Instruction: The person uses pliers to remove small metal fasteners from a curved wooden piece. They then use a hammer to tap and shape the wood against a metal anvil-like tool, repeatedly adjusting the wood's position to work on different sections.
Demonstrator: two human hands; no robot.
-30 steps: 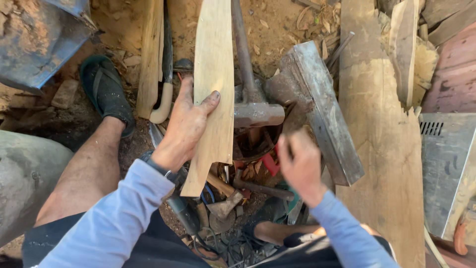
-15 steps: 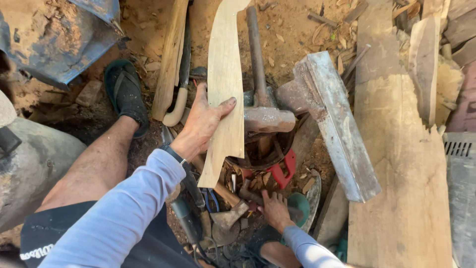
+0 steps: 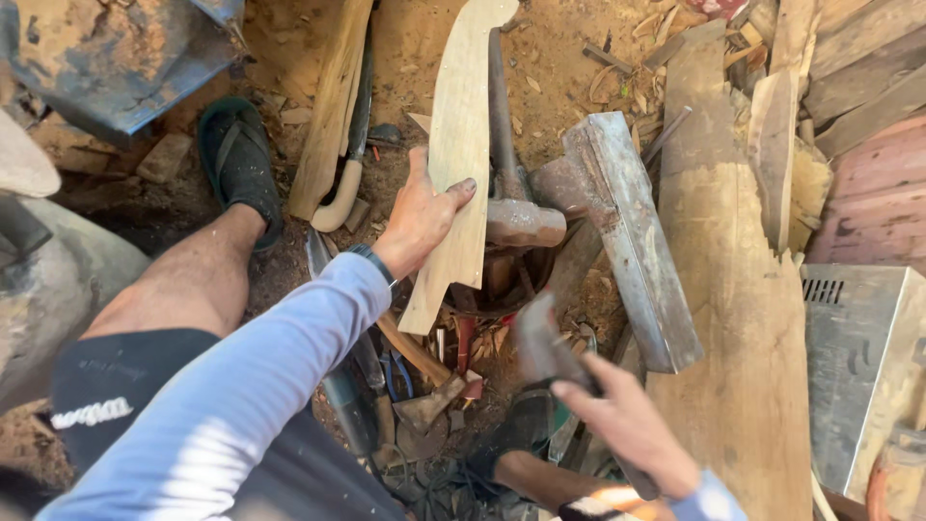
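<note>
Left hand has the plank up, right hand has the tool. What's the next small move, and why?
Probably bring the dark tool in the right hand up toward the plank's lower right edge. The left hand grips the curved plank, its lower end standing among the scattered tools, and the tool sits apart from it, below and to its right. Its blurred head hides what kind it is.

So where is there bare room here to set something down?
Bare dirt lies above the metal block, between the curved wooden piece in the left hand and the wide plank. Below that piece, the tool pile beside the right hand is crowded.
</note>
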